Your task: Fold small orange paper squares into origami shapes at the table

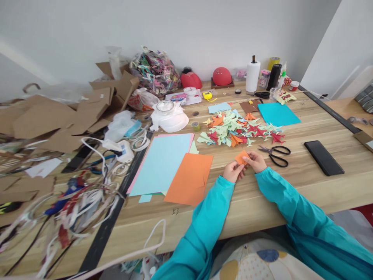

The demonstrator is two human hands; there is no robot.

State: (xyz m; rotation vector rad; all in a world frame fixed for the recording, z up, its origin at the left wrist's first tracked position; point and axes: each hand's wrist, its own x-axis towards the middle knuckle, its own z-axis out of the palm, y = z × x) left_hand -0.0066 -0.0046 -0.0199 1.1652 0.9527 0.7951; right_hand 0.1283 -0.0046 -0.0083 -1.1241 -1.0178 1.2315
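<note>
A small folded piece of orange paper (pixel 241 156) is pinched between both hands above the wooden table. My left hand (pixel 233 171) grips its lower left edge with closed fingers. On its right side, my right hand (pixel 255 161) presses the paper between thumb and fingers. Beyond the hands lies a heap of folded paper cranes (pixel 230 128) in pale green, orange and red. Black-handled scissors (pixel 278 154) rest just right of my right hand. To the left, a larger orange sheet (pixel 188 181) overlaps a stack of light blue paper (pixel 164 163).
A black phone (pixel 324 157) lies at the right. Turquoise paper (pixel 279 113) sits behind the cranes. Cables (pixel 87 202) and cardboard (pixel 52 116) crowd the left side. Along the wall stand a bag of colourful pieces (pixel 155 72), red pincushion-like domes (pixel 222 76) and a white roll (pixel 252 76).
</note>
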